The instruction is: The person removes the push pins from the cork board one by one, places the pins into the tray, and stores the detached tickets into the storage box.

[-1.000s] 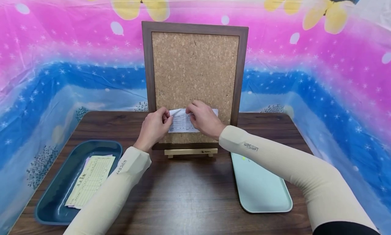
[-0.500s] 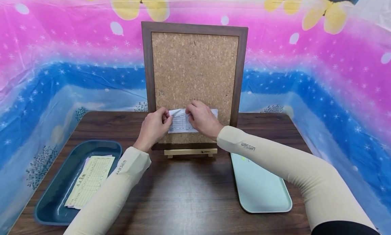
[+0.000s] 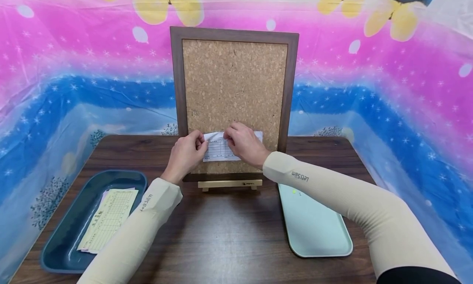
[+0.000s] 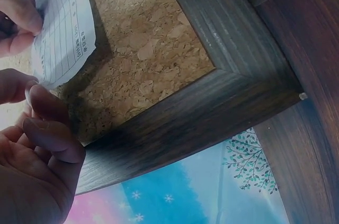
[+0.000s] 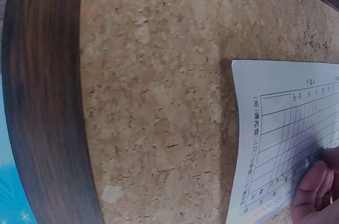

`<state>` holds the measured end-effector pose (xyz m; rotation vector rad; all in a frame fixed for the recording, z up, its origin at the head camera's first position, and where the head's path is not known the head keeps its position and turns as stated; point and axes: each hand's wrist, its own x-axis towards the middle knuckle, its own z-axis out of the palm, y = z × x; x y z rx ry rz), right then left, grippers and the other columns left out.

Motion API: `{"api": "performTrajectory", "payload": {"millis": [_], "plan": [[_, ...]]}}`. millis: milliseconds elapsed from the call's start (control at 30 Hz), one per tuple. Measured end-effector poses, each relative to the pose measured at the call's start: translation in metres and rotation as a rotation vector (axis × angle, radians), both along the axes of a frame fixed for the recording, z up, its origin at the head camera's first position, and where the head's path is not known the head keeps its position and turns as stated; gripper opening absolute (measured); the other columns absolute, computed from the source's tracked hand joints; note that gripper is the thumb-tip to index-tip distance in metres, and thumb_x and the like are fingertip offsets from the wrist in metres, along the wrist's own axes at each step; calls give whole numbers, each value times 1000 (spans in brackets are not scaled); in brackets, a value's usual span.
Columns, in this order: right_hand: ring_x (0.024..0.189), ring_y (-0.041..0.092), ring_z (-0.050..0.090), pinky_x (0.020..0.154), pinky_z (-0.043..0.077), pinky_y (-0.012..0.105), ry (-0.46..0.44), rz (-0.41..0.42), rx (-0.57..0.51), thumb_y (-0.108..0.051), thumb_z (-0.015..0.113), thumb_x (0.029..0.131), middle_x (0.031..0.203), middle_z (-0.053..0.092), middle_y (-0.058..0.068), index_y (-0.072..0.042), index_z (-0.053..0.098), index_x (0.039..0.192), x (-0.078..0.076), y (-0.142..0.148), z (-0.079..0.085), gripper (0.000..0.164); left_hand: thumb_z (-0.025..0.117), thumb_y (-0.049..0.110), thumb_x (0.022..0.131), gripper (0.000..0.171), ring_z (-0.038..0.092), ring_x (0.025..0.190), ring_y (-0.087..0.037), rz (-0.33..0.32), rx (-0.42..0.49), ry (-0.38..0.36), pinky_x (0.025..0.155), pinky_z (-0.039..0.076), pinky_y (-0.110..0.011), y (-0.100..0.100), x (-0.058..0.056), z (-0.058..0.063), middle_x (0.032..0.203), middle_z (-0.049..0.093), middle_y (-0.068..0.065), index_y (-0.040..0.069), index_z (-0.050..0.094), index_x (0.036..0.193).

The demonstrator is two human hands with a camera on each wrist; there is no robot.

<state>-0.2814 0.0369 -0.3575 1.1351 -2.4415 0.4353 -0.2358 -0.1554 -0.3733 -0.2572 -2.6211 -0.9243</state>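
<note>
A white printed form (image 3: 216, 150) lies against the lower part of the framed cork board (image 3: 236, 83). My left hand (image 3: 186, 154) pinches its upper left corner between thumb and index finger; in the left wrist view the near edge of the form (image 4: 69, 38) stands off the cork. Over the form's top middle is my right hand (image 3: 247, 146), fingers curled and fingertips against the paper. In the right wrist view these fingertips (image 5: 312, 179) pinch a small shiny, clear thing, mostly hidden. The form's right end (image 5: 275, 123) extends past the hand.
A dark blue tray (image 3: 60, 234) with a stack of yellowish forms (image 3: 111, 216) stands at left. On the right is a pale green tray (image 3: 318, 230) with a tiny yellow-green thing (image 3: 294, 191). The board leans on a small wooden easel (image 3: 230, 184) on the brown table (image 3: 221, 234).
</note>
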Motion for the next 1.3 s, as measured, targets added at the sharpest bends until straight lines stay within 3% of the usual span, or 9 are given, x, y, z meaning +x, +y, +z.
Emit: {"api": "performTrajectory", "payload": {"millis": [567,1033,1300], "plan": [[79,12,51,69,44,23,14,31,-47,1,67,82,86,56,1,-6,66,88,-2,4,-8,9,56,17,94,13,49,56,-18,-7,0,-17,53,38,-32,-2,0,-1,68,53,-3,10,54,84],[75,13,53,66,46,24,-2,-58,-27,-3,67,82,84,56,2,-5,66,88,6,-2,-4,6,56,16,93,12,49,57,-18,-10,3,-16,54,38,-33,-2,0,1,69,53,-3,9,54,83],[74,12,54,65,45,21,23,9,-64,-1,68,80,82,57,2,-5,68,87,2,2,-7,8,55,18,94,13,50,57,-18,-13,8,-16,54,38,-33,-3,0,0,69,54,-3,9,55,84]]}}
